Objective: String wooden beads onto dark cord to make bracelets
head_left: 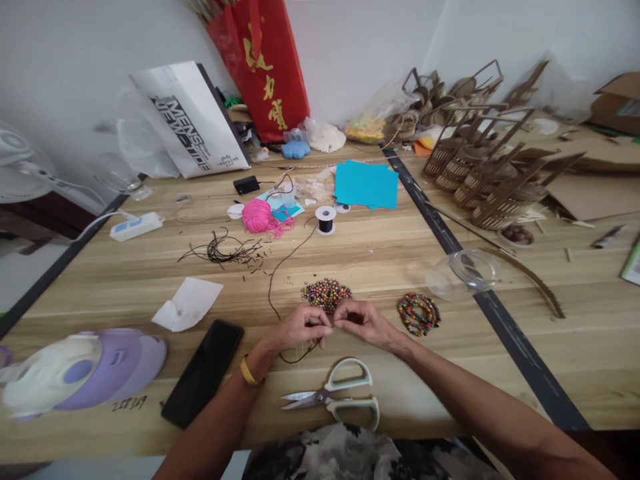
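Observation:
My left hand [303, 327] is closed in a pinch on a thin black cord [295, 361]. The cord loops below that hand and runs up to a black spool [325, 224] with white ends. A tiny reddish bead seems to sit on the cord below the fingers. My right hand [364, 321] pinches close against the left fingertips; whatever is between its fingers is too small to make out. Just beyond both hands lies a pile of multicoloured beads [327, 293]. A coiled strand of beads [419, 313] rests to the right. Scissors [327, 397] lie spread below the hands.
At left are a black phone [203, 373], white paper [187, 305] and a purple-white device [100, 370]. Farther back are cut black cords [227, 248], pink yarn [257, 217] and blue sheets [367, 185]. A clear jar [465, 272] and small woven baskets [487, 170] stand at right.

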`<state>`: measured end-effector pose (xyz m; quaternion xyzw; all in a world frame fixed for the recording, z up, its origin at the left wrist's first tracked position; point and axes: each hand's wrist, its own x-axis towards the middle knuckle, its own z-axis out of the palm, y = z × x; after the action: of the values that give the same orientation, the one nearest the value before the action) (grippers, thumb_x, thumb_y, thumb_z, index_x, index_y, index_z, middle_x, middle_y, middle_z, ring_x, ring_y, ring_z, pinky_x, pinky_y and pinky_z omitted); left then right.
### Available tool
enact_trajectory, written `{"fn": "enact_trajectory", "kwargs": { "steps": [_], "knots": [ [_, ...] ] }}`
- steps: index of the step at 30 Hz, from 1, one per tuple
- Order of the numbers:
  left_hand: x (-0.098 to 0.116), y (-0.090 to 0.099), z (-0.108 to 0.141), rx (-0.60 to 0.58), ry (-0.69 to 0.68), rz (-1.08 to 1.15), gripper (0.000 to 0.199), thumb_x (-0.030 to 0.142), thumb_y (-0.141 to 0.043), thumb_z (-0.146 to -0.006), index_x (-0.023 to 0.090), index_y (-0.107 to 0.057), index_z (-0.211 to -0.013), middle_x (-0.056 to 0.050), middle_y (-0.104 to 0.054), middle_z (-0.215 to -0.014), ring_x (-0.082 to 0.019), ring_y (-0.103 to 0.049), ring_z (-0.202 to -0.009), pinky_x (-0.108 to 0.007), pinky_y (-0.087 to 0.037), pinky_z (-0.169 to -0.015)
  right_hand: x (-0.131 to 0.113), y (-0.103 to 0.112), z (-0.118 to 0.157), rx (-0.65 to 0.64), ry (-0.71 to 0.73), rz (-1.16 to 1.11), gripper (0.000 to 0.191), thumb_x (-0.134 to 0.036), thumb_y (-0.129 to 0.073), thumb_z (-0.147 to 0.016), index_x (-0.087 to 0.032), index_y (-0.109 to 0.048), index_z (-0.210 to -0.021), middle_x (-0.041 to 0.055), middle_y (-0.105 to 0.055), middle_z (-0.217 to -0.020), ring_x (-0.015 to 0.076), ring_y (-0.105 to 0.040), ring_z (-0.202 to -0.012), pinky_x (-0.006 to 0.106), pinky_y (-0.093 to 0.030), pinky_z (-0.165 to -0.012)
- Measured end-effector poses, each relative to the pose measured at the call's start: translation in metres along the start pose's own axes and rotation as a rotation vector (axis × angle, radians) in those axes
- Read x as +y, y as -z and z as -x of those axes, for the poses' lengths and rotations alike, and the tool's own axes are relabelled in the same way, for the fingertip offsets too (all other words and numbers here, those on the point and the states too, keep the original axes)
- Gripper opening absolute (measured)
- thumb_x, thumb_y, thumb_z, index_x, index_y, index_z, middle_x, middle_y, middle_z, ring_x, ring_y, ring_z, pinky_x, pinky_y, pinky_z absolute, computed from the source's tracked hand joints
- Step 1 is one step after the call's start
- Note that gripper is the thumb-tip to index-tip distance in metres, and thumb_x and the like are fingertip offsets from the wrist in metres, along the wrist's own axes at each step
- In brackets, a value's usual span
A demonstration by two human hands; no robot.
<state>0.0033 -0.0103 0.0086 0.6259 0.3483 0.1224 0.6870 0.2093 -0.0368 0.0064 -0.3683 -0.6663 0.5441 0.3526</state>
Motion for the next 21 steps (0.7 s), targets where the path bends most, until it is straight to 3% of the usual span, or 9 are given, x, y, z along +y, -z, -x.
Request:
{"fn": "enact_trajectory", "kwargs": {
  "steps": [5, 21],
  "knots": [
    [-0.0003, 0.0006, 0.0012, -0.044, 0.004, 0.006, 0.034, 0.045, -0.061, -0.079, 0.012, -0.057, -0.081, -0.001, -0.062, -0.053, -0.008, -0.053, -0.046, -0.018, -0.036, -0.049, 0.0002, 0.0002, 0.0, -0.002, 0.001, 0.009, 0.03, -0.042, -0.058, -0.086, -0.014, -0.061, -0.078, 0.0015, -0.055, -0.07, 0.0116, -0.048, -0.064, 0.023, -0.038, -0.06],
    [0.0074, -0.0026, 0.0003, 0.056, 0.027, 0.028, 0.035, 0.043, -0.07, -0.07, 0.011, -0.058, -0.077, 0.001, -0.058, -0.058, -0.007, -0.051, -0.048, -0.016, -0.039, -0.044, 0.0023, -0.0007, 0.0006, -0.019, 0.033, 0.042, 0.03, -0.042, -0.059, -0.086, -0.013, -0.063, -0.079, 0.0031, -0.058, -0.072, 0.0124, -0.05, -0.065, 0.024, -0.04, -0.061]
  ]
}}
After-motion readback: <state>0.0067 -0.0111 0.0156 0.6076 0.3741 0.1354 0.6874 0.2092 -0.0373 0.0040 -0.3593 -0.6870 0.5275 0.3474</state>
